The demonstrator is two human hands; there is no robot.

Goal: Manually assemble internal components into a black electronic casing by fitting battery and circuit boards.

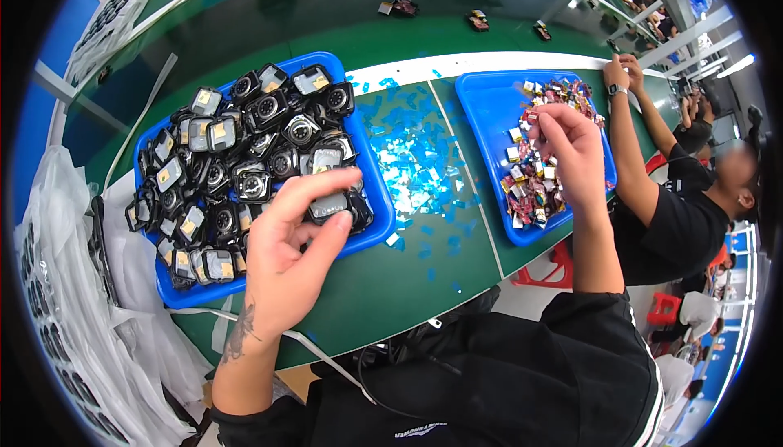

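Observation:
My left hand point(285, 255) is over the near right corner of a blue tray point(382, 231). Its thumb and forefinger curve round a smartwatch case point(329, 205) with a grey face, the thumb touching its edge. Heaped smartwatch cases point(267, 107) fill that tray, some showing round dark backs, others grey faces with tan stickers. My right hand point(571, 149) is above a second blue tray point(483, 104), thumb and forefinger pinched on a small red-and-white part point(533, 117), mostly hidden by the fingertips. Beneath it lie many small white, yellow and dark red parts point(530, 194).
Shiny blue film scraps point(416, 161) are strewn over the green table point(375, 284) between the trays. Beyond a white strip point(400, 68), small parts point(400, 8) lie on a green surface. A co-worker point(677, 210) sits at right. Plastic-wrapped stacks point(61, 284) stand at left.

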